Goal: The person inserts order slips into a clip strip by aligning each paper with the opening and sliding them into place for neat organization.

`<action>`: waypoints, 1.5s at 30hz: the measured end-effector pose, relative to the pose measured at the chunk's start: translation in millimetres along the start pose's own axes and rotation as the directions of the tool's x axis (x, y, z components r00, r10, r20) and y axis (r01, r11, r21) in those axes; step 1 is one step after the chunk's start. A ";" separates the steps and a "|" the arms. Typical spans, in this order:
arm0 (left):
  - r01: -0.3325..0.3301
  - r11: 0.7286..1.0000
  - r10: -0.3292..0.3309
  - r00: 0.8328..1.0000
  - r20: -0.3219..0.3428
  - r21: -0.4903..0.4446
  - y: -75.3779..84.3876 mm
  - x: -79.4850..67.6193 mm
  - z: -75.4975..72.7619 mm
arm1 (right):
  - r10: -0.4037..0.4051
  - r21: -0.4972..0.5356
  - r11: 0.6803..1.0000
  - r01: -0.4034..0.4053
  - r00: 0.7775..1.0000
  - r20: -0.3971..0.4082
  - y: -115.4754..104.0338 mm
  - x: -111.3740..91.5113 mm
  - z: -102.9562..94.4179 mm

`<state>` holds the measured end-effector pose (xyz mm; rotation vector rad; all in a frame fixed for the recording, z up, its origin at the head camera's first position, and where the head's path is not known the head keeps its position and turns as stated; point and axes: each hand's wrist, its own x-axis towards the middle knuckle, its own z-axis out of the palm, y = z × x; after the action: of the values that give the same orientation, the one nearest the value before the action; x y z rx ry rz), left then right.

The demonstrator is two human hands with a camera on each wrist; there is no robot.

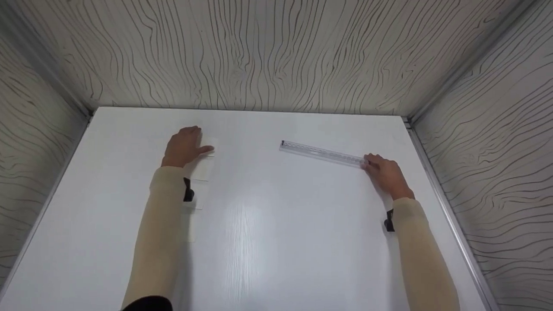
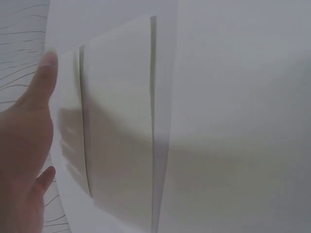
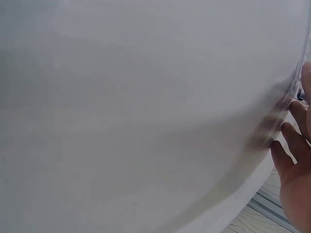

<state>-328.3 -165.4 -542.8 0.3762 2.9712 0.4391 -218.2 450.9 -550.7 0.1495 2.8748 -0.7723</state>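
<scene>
My left hand (image 1: pixel 183 146) is at the far end of a column of pale, cream paper slips (image 1: pixel 201 168) on the white table, its thumb spread across the farthest one. In the left wrist view, thin gaps part neighbouring paper slips (image 2: pixel 119 107), and the hand's shadow falls over them. My right hand (image 1: pixel 388 175) pinches the right end of a clear plastic ruler (image 1: pixel 322 153). The ruler slants across the far right part of the table, its other end pointing left. Only the ruler's edge shows in the right wrist view, beside the fingertips (image 3: pixel 278 148).
The white table (image 1: pixel 276 242) has a wood-grain patterned panel (image 1: pixel 242 52) behind it. Similar panels stand at left and right, with metal framing (image 1: pixel 449 207) along the right edge. Part of a black object (image 1: pixel 147 303) shows at the bottom, over the left sleeve.
</scene>
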 end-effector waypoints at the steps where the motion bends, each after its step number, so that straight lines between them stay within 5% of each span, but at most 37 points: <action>1: 0.000 1.000 0.000 1.000 0.009 0.012 0.3 -0.7 0.2 | -0.002 0.003 1.000 0.002 1.000 0.000 0.2 0.0 1.1; 31: -0.077 0.995 0.075 0.996 0.044 0.066 -9.6 -2.4 8.8 | 0.016 0.008 1.000 -0.016 1.000 0.003 -1.5 0.4 4.7; 45: -0.074 0.994 0.075 0.997 -0.009 0.076 -13.3 2.4 14.5 | 0.017 0.036 0.999 -0.017 1.000 -0.018 0.8 1.1 5.7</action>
<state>-331.4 -173.2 -560.7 0.4953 2.9997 0.3381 -218.4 448.8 -556.1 0.1860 2.8735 -0.8245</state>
